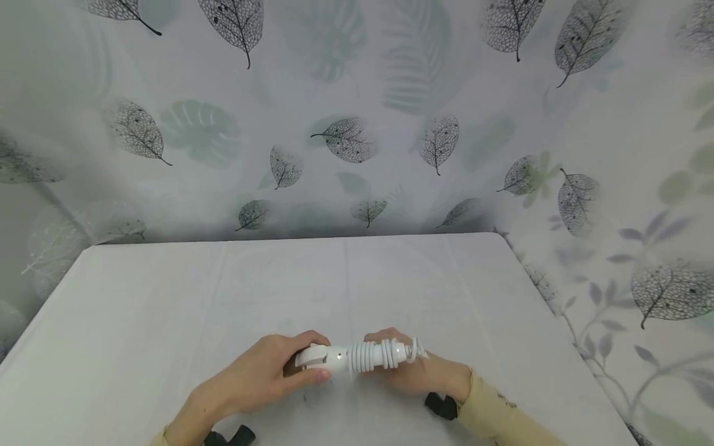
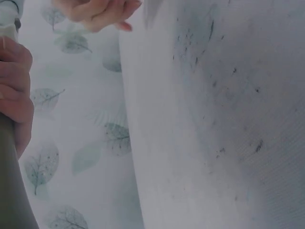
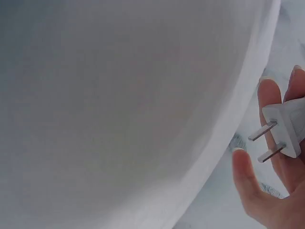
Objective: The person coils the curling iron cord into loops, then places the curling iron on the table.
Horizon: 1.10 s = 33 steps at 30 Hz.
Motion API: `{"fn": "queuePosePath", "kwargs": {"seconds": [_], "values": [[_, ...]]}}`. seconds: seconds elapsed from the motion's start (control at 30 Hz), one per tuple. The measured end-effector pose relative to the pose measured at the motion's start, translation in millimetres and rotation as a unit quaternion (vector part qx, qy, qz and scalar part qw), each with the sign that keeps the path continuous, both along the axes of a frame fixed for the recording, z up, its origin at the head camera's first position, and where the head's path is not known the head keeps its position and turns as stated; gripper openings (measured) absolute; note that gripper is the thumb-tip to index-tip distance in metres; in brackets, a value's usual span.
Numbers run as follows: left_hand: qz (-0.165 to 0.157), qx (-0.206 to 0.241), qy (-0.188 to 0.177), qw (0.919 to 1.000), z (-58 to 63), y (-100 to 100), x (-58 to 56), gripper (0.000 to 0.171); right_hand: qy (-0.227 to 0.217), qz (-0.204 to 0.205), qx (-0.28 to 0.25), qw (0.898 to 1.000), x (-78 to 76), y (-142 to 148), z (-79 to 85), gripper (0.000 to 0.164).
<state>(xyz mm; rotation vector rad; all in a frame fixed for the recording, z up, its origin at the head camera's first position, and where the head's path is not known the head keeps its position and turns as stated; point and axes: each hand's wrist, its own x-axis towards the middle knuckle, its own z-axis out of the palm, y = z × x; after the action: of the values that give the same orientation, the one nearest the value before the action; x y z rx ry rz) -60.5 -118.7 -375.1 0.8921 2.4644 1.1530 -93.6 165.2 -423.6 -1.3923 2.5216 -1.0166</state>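
A white appliance (image 1: 337, 357) lies between both hands just above the table, its white cord (image 1: 368, 356) wound in several turns round its right part. My left hand (image 1: 273, 368) grips its left end, fingers on the far side and thumb on the near side. Under and behind the cord-wound part is my right hand (image 1: 415, 371), partly hidden. In the right wrist view, a white two-pin plug (image 3: 286, 131) lies against the fingers of the right hand (image 3: 271, 191). Its thumb stands apart from the plug. In the left wrist view, only the white appliance's edge (image 2: 8, 19) shows.
A white cloth-covered table (image 1: 279, 297) spreads beneath the hands, with leaf-patterned walls (image 1: 334, 186) behind and at the sides. Small dark marks (image 2: 214, 71) dot the surface in the left wrist view. Black straps (image 1: 440, 406) are at both wrists.
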Motion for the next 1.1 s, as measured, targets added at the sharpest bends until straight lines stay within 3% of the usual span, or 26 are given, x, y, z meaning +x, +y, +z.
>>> {"fn": "queuePosePath", "kwargs": {"seconds": [0.13, 0.3, 0.43, 0.63, 0.9, 1.1], "values": [[-0.008, -0.009, 0.001, 0.9999, -1.9, 2, 1.3, 0.029, 0.078, 0.054, -0.023, 0.995, -20.2, -1, 4.3, 0.013], [-0.041, 0.004, 0.002, 0.9991, -5.2, 5, 1.9, 0.026, 0.131, 0.062, -0.018, 0.989, -31.7, -2, 8.1, 0.007], [-0.061, 0.003, 0.008, 0.9981, -7.1, 6, 3.4, 0.023, 0.175, 0.037, 0.013, 0.984, -30.1, 0, 14.1, 0.011], [-0.058, -0.035, 0.001, 0.9977, -12.9, 9, 3.7, 0.028, 0.211, 0.029, 0.020, 0.977, -29.8, 2, 28.3, 0.016], [-0.026, -0.086, -0.004, 0.9960, -18.0, 9, 2.2, 0.035, 0.249, 0.028, -0.003, 0.968, -16.0, -4, 45.8, 0.010], [0.005, -0.107, 0.002, 0.9942, -18.7, 9, -1.1, 0.043, 0.276, -0.006, -0.019, 0.961, 2.5, -14, 50.2, 0.013]]}}
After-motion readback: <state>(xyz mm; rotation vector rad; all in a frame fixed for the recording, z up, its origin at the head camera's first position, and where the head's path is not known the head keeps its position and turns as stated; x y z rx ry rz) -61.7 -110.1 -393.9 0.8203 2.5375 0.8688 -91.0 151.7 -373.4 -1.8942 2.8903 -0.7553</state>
